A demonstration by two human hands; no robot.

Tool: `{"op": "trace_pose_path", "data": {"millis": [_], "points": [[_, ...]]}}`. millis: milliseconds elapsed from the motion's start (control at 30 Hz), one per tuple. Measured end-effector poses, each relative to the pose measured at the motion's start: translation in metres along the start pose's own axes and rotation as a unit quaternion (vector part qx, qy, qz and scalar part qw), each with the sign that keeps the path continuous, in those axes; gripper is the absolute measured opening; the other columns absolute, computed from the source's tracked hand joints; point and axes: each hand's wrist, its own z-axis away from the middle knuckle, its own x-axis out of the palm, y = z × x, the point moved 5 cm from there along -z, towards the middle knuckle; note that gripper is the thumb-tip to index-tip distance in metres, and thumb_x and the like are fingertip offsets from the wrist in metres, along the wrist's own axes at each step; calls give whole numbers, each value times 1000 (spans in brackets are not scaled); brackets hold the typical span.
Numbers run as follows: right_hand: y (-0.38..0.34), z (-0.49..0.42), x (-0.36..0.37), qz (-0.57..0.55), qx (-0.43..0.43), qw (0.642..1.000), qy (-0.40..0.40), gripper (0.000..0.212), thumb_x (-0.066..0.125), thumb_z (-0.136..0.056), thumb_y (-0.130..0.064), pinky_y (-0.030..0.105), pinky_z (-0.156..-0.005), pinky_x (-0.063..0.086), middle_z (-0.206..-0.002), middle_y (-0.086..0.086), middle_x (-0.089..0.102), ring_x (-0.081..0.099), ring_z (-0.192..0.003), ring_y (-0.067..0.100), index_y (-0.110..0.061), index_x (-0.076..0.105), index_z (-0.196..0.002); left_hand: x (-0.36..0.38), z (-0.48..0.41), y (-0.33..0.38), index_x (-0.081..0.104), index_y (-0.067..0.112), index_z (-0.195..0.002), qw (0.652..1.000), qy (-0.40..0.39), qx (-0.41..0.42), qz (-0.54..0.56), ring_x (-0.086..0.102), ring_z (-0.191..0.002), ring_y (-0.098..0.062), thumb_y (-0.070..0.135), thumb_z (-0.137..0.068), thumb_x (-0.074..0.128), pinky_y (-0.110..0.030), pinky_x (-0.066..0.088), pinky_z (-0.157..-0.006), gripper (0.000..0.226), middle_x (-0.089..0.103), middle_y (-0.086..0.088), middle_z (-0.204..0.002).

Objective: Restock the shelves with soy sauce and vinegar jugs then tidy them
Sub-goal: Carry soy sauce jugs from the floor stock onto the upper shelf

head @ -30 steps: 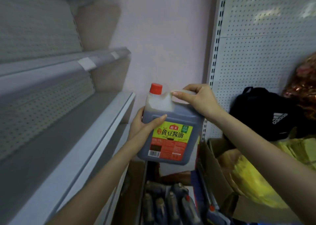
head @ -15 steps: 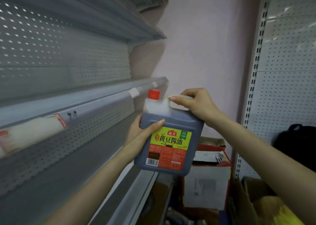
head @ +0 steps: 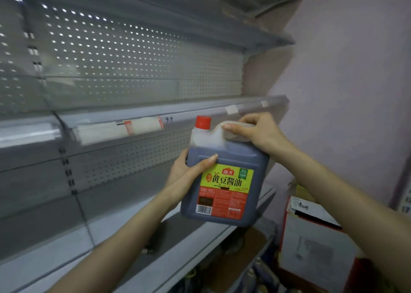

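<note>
You hold the soy sauce jug (head: 244, 159) in the air with both hands, in front of the grey shelving and just above the front part of the lower shelf (head: 195, 237); its base does not touch the shelf. Your right hand (head: 258, 132) has its grip closed round the jug's moulded handle at the top, fingers curled over it and the thumb laid along the near side. Your left hand (head: 185, 170) supports the jug's left side, the thumb pressed across the front shoulder just above the label (head: 226, 181) and the fingers wrapped behind, out of sight. The jug is tilted a little, its red cap (head: 202, 122) leaning towards the shelving, and the yellow, green and red label faces you. Dark liquid fills it up to the shoulder; the neck under the cap is pale. The cap sits level with the front rail of the upper shelf (head: 244, 106), where a white and red price strip (head: 124, 129) is clipped. Behind is the perforated back panel (head: 111, 59). To the right, against the pink wall (head: 355, 70), stands a white and red cardboard box (head: 311, 248).
</note>
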Motion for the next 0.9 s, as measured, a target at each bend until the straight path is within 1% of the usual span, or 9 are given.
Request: {"op": "trace_pose_path", "data": {"millis": [100, 167, 267, 367, 533, 600, 667, 767, 900], "points": [[-18, 7, 25, -25, -17, 999, -29, 26, 78, -73, -35, 15, -50, 39, -54, -11, 58, 49, -48, -3, -15, 66, -64, -25, 30, 12, 52, 12, -118, 999, 40, -1, -14, 72, -82, -18, 45, -63, 74, -19, 54, -64, 68, 73, -4, -95], [-33, 11, 42, -48, -26, 997, -52, 24, 77, -75, -32, 12, -47, 39, -50, -13, 59, 51, -47, -4, -13, 65, -65, -42, 47, 20, 51, 13, -119, 997, 63, 2, -33, 72, -83, -18, 49, -61, 76, -19, 54, -65, 72, 72, -5, -98], [-60, 18, 67, -66, -44, 994, -77, 23, 77, -74, -34, 12, -48, 41, -54, -12, 62, 55, -50, -4, -13, 67, -69, -69, 72, 34, 52, 16, -120, 994, 98, 12, -55, 72, -86, -19, 57, -55, 75, -24, 56, -70, 80, 72, -5, -102], [-90, 27, 91, -69, -60, 991, -93, 27, 77, -71, -38, 15, -52, 43, -64, -8, 64, 57, -56, 1, -13, 70, -73, -97, 99, 49, 53, 17, -119, 989, 128, 23, -73, 71, -89, -19, 58, -55, 74, -29, 57, -75, 80, 71, -5, -105], [-144, 47, 138, -69, -81, 988, -110, 35, 77, -67, -46, 21, -56, 44, -68, -5, 66, 57, -60, 5, -12, 71, -77, -150, 147, 75, 51, 17, -122, 982, 159, 34, -102, 71, -91, -18, 58, -57, 74, -29, 56, -76, 80, 70, -5, -108], [-167, 57, 159, -77, -85, 987, -113, 34, 77, -65, -48, 23, -57, 43, -67, -7, 65, 57, -61, 6, -16, 69, -73, -173, 170, 88, 50, 19, -123, 978, 169, 37, -119, 71, -91, -18, 59, -58, 72, -31, 57, -77, 80, 69, -5, -108], [-190, 68, 181, -80, -93, 985, -119, 36, 77, -65, -50, 26, -60, 43, -67, -5, 65, 56, -62, 8, -15, 69, -72, -195, 193, 101, 51, 20, -123, 974, 181, 40, -132, 71, -91, -17, 61, -57, 71, -33, 57, -79, 80, 70, -3, -108], [-224, 87, 212, -99, -97, 981, -132, 40, 77, -69, -46, 23, -57, 40, -66, -1, 63, 53, -57, 7, -8, 69, -77, -229, 230, 118, 51, 19, -122, 968, 200, 37, -143, 71, -92, -18, 61, -56, 72, -33, 57, -79, 82, 70, -4, -108], [-264, 112, 254, -125, -101, 974, -156, 35, 78, -68, -44, 24, -57, 44, -66, -2, 65, 56, -57, 6, -11, 69, -74, -269, 277, 138, 52, 18, -122, 961, 224, 33, -157, 71, -90, -18, 60, -57, 72, -29, 57, -75, 80, 71, -4, -107]]}}
